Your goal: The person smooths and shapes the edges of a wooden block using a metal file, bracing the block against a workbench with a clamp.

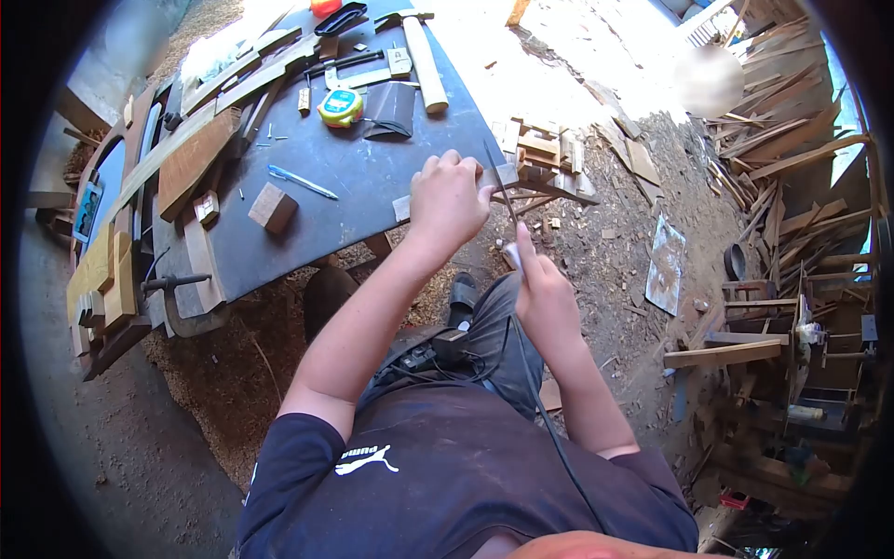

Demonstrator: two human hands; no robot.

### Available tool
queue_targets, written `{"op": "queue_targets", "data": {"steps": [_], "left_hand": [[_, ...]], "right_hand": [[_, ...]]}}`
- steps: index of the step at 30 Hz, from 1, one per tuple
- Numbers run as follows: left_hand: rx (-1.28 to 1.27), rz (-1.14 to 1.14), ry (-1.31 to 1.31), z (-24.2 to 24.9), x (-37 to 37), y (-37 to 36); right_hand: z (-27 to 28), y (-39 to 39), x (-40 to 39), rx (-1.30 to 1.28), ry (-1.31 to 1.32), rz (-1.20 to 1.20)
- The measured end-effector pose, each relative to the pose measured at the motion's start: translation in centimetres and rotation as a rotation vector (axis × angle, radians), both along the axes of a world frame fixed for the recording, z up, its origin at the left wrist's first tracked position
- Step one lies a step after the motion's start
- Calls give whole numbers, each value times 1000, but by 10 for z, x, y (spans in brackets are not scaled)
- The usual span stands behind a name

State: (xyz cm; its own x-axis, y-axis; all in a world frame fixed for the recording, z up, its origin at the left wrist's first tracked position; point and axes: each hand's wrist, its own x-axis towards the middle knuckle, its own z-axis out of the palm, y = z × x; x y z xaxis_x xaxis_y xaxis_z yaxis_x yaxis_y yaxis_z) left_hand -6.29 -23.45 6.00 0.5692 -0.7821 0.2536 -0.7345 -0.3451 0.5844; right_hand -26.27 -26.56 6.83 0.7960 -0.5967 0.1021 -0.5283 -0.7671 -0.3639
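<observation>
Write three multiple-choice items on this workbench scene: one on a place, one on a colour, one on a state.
1. Where does the blue pen lie?
A. on the dark bench top
B. on the ground
C. in a hand

2. What colour is the tape measure?
A. red
B. yellow
C. white

3. What is the left hand doing?
A. hanging free
B. lying flat and open
C. gripping a small wood piece at the bench edge

Answers: 1 A, it lies beside the wood block; 2 B, its case is yellow; 3 C, its fingers are curled round the piece.
</observation>
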Motion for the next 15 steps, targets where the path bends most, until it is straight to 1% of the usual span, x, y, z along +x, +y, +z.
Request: {"op": "queue_targets", "data": {"steps": [2,5,8,12,14,15], "left_hand": [[4,-12,3,-1,1,-2],[13,-26,7,0,3,-3],[9,-23,-6,-5,-1,-3],[3,-9,-13,0,0,-2],[2,-8,-10,0,-1,-2],[-1,-6,-18,1,2,-3]], "right_hand": [[3,4,-9,45,-14,-14],[-4,-21,30,12,-111,2],[-10,-37,49,-23,-120,46],[9,-3,-3,85,22,-17],[19,6,-33,141,-138,57],[25,7,-39,224,-209,32]]}}
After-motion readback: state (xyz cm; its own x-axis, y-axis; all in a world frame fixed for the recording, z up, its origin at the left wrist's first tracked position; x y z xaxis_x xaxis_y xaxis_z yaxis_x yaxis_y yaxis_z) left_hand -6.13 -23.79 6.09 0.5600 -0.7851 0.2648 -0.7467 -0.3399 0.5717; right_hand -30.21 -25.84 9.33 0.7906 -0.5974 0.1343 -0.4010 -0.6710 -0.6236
